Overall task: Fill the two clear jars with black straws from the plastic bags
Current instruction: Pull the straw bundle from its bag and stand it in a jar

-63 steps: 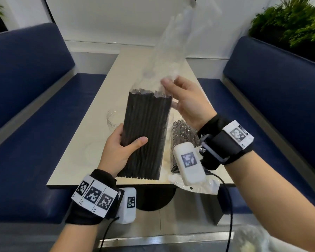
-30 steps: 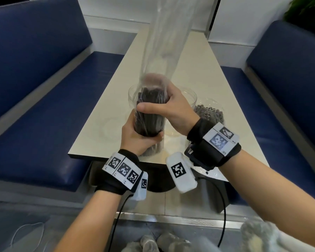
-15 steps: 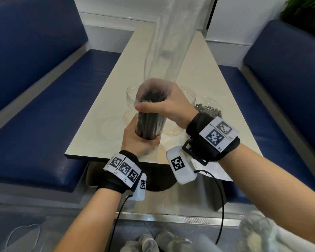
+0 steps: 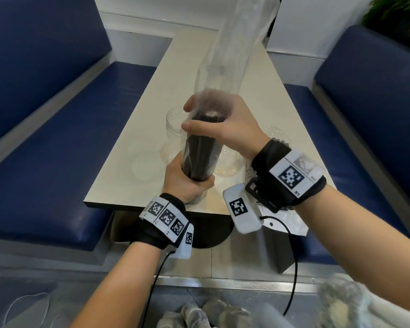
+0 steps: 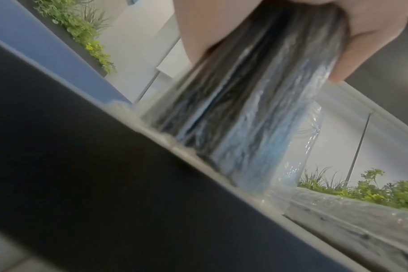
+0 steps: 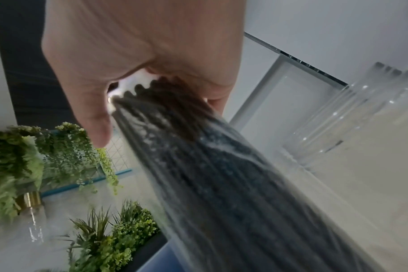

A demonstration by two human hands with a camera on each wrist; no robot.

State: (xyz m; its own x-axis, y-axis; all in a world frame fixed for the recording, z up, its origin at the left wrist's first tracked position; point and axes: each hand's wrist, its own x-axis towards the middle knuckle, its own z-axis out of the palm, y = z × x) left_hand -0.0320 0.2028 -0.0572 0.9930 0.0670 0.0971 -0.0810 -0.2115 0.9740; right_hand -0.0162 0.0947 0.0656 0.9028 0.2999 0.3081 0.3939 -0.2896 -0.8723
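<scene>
A clear plastic bag of black straws (image 4: 200, 155) stands upright near the front edge of the table (image 4: 258, 91). My left hand (image 4: 189, 183) grips its lower end. My right hand (image 4: 189, 116) wraps round the straw tops through the plastic, and the bag's empty upper part (image 4: 232, 55) rises above it. In the wrist views the straws (image 5: 245, 110) (image 6: 221, 165) fill the middle of the picture. Two clear jars stand just behind: one on the left (image 4: 172, 124), one mostly hidden behind the bag (image 4: 230, 164). They also show in the right wrist view as jars (image 6: 361, 110).
A second bag of straws (image 4: 278, 140) lies on the table to the right, largely hidden under my right wrist; it is the bag (image 5: 361, 211) lying flat in the left wrist view. Blue bench seats (image 4: 57, 150) flank the table. Green plants (image 4: 398, 17) stand at the far right.
The bag went from held flat and high to bunched round and standing on the table. My right hand moved from the loose bag top down round the straw tops. Little differs over the last half second.
</scene>
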